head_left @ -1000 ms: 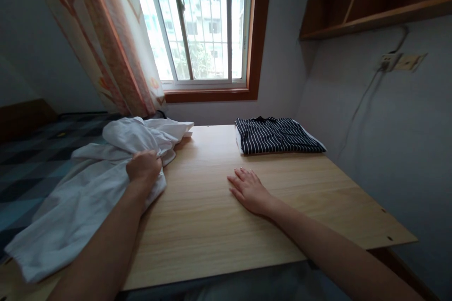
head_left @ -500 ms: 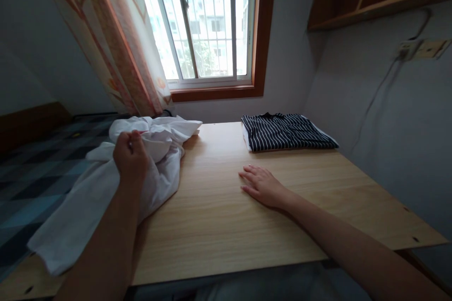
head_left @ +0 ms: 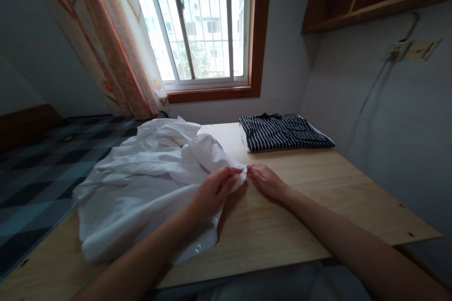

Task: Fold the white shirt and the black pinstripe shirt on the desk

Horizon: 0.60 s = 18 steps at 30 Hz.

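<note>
The left hand (head_left: 215, 190) and right hand (head_left: 264, 181) are bare, as are both slim forearms (head_left: 328, 228); blurred greyish clothing (head_left: 268, 284) covers the lap.

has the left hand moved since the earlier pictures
Yes, to the right: earlier the left hand appeared left of the brown windowsill; now it appears directly below it, pinching the white cloth.
</note>
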Motion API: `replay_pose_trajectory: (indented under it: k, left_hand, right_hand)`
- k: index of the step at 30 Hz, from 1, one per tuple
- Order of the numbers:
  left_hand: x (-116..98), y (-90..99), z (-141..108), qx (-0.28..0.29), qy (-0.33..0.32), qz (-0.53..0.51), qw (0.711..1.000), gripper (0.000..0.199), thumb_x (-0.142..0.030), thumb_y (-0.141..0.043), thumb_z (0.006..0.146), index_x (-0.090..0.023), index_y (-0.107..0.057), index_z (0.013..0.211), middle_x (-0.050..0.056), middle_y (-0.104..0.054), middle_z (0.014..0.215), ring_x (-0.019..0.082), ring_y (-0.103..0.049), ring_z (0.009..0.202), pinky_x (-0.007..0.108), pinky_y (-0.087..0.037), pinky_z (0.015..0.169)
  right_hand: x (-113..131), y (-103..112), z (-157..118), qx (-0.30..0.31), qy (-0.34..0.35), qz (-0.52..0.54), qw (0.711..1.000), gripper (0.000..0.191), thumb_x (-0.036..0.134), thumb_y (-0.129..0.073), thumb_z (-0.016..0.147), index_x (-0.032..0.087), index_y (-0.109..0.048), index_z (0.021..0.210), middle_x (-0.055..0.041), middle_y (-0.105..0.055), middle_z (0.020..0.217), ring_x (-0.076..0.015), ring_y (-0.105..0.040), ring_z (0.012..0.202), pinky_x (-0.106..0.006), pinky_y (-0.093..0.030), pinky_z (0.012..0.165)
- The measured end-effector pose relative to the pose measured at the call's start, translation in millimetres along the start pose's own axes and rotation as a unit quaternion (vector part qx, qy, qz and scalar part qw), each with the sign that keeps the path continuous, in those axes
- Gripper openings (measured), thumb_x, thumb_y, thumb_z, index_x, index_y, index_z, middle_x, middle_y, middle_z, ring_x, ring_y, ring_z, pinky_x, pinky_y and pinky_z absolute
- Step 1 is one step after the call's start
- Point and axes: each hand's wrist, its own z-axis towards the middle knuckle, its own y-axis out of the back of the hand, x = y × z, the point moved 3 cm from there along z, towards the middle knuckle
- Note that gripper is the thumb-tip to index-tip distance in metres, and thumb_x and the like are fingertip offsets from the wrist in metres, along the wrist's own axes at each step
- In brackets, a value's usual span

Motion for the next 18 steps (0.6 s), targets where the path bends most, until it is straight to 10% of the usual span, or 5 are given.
replay_pose_trajectory:
  k: [4,7,12,18]
  left_hand:
    - [-24,-24.6,-14,0.245,-0.093,-0.011,0.965,0.029,-0.035,-0.052,0.096,-0.025,-0.061,0.121,0.007,-0.054,0.145,0.020,-0.056,0.126,0.033,-0.044,0.106]
    - [-32,-30.1,-21,0.293,-0.146,0.033,0.944,0.041,-0.040,-0.058,0.093,-0.027,-0.057,0.132,0.007,-0.045,0.152,0.023,-0.050,0.134,0.035,-0.039,0.112]
    - [-27,-20.4,-13,0.198,-0.190,0.184,0.944,0.039,-0.039,-0.050,0.097,-0.026,-0.058,0.133,0.007,-0.056,0.143,0.024,-0.057,0.124,0.040,-0.043,0.107]
    - [22,31.6,8,0.016,-0.032,0.384,0.923,0.038,-0.042,-0.050,0.095,-0.023,-0.065,0.124,0.010,-0.066,0.127,0.028,-0.060,0.117,0.047,-0.046,0.101]
  right_hand:
    - [-4,-3,-3,-0.010,-0.157,0.240,0.958,0.073,0.075,-0.031,0.091,0.014,-0.072,0.097,-0.0096,-0.074,0.087,-0.0179,-0.066,0.070,-0.028,-0.051,0.062]
    - [-7,-6,-6,0.006,-0.189,0.295,0.937,0.063,0.068,-0.060,0.081,0.017,-0.065,0.118,-0.0087,-0.075,0.093,-0.0181,-0.067,0.072,-0.027,-0.051,0.060]
    - [-9,3,-2,-0.037,-0.126,0.275,0.952,0.049,0.047,-0.075,0.075,0.017,-0.069,0.113,-0.0078,-0.075,0.100,-0.0207,-0.069,0.088,-0.033,-0.055,0.079]
    - [-16,36,5,-0.194,-0.120,0.252,0.940,0.043,0.047,-0.078,0.068,0.016,-0.074,0.097,-0.0085,-0.076,0.097,-0.0220,-0.069,0.088,-0.036,-0.054,0.082]
